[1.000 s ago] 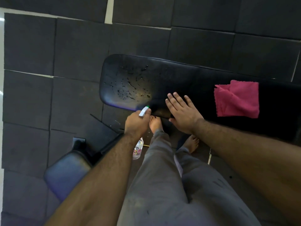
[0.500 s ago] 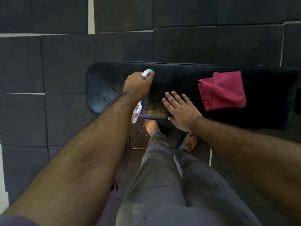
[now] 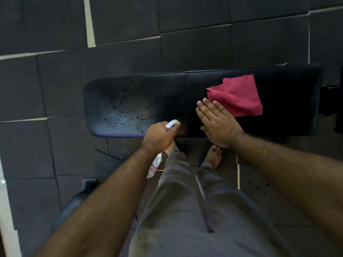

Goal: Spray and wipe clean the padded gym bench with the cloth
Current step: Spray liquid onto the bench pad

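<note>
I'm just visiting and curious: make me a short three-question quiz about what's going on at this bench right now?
1. True or false: the pink cloth is held in the left hand.
2. Which hand grips the spray bottle? A) left B) right C) neither
3. Fill in: the droplets lie on the ____ half of the bench as the camera sees it.

Key
1. False: it lies on the bench, beside the fingertips of the right hand, which is flat and open.
2. A
3. Left
</note>
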